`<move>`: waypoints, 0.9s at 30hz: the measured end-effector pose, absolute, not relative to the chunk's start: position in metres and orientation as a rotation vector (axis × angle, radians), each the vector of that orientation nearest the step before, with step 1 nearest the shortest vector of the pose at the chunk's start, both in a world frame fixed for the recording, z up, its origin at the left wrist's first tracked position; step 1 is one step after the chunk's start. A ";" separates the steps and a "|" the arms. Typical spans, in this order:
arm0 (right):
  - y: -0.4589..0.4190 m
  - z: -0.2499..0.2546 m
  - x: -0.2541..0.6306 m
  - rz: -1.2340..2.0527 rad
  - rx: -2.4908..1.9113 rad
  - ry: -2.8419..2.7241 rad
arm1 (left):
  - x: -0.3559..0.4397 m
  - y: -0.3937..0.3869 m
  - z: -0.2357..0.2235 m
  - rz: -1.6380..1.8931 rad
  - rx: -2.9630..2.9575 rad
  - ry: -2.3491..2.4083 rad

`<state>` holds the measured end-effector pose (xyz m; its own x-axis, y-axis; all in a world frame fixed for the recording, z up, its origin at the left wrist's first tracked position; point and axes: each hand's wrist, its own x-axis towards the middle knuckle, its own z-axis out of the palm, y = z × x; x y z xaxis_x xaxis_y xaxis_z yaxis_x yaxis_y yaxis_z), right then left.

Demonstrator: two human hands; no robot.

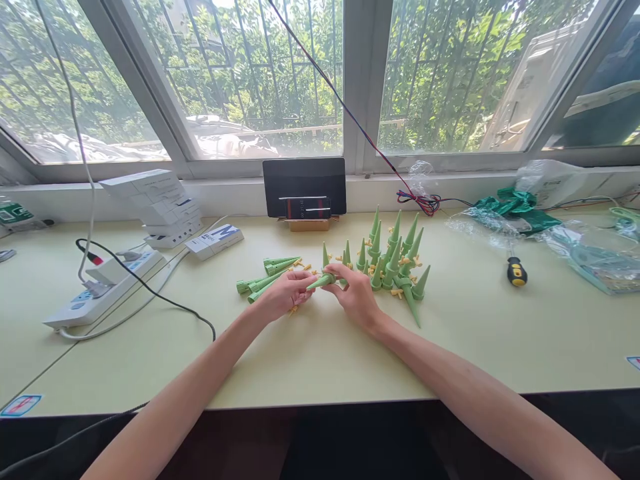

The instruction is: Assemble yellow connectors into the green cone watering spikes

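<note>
A green plastic cone (319, 283) lies nearly level between my hands, its tip toward the left. My right hand (357, 298) grips its wide end between thumb and fingers. My left hand (286, 293) is pinched closed beside the cone; what its fingertips hold is too small to make out. Small yellow T-shaped pieces (294, 310) lie around the left hand. Several loose green cones (260, 283) lie on their sides left of it. To the right of my hands, several green cones (393, 257) stand upright with yellow pieces at their bases, and one cone (411, 307) lies tilted forward.
A dark tablet (304, 177) leans at the window with a phone (307, 209) before it. White boxes (163, 200) and a power strip (105, 287) with cables are at left. A yellow-black screwdriver (517, 272) and plastic bags (595, 250) lie at right.
</note>
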<state>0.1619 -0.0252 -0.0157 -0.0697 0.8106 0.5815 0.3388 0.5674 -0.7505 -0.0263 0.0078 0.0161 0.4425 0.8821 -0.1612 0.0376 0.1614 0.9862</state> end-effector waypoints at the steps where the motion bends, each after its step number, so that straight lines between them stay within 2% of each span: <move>1: -0.025 -0.016 0.162 0.534 -0.979 -1.648 | -0.026 0.008 0.015 0.754 1.249 0.937; 16: -0.026 -0.013 0.160 1.089 -1.028 -1.332 | -0.028 0.009 0.009 0.850 1.494 0.878; 27: -0.032 -0.005 0.160 1.179 -0.980 -1.317 | -0.025 0.007 0.009 0.915 1.597 0.836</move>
